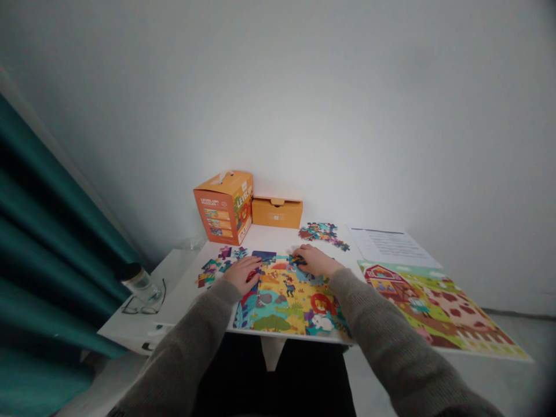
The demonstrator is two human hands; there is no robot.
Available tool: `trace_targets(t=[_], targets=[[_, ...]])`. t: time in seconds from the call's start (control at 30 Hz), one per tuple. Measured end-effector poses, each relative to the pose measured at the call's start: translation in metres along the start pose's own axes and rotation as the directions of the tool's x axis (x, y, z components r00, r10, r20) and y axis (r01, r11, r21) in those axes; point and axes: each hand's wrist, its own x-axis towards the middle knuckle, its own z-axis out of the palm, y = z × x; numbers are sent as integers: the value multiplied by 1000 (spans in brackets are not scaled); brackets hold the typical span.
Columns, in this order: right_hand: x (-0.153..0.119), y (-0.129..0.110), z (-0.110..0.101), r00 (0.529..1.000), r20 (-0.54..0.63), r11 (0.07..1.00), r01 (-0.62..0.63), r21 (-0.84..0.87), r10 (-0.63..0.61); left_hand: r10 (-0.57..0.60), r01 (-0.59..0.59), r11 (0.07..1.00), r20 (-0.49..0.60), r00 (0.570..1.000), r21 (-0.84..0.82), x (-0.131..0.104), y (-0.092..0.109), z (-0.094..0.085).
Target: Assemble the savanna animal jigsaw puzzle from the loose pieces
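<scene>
A partly joined jigsaw puzzle (278,289) with bright animal pictures lies at the table's front edge. My left hand (243,274) rests on its left side, fingers stretched out and lying flat. At the puzzle's upper right, my right hand (315,260) has its fingers bent together over a dark puzzle piece (297,260); its fingertips are partly hidden. Loose puzzle pieces (211,270) lie left of my left hand. A second heap of pieces (320,231) sits beyond my right hand.
An orange puzzle box (226,205) stands at the back left beside an orange drawer-like box (277,212). Right of me lie a printed sheet (393,246) and a farm picture (438,307). Glasses (145,307) and a lidded jar (143,285) are on the left cabinet.
</scene>
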Motion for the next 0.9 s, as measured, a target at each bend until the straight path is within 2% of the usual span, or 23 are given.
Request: trace_targets(t=[0.2,0.43,0.67,0.9], targets=[[11,-3,0,1000,11,1000,-23,12,22,-17,17,1000,0,1000,-3,0,2,-1],[32,-21,1,999,-20,999,33,-11,-33,-49,49,999,6,999,-3,0,-1,3],[42,-23,0,995,60,993,85,-83,-80,-33,33,999,22,999,-1,2,0,2],[46,-24,-2,992,73,991,107,-84,-101,-37,37,999,14,999,-9,1,0,2]])
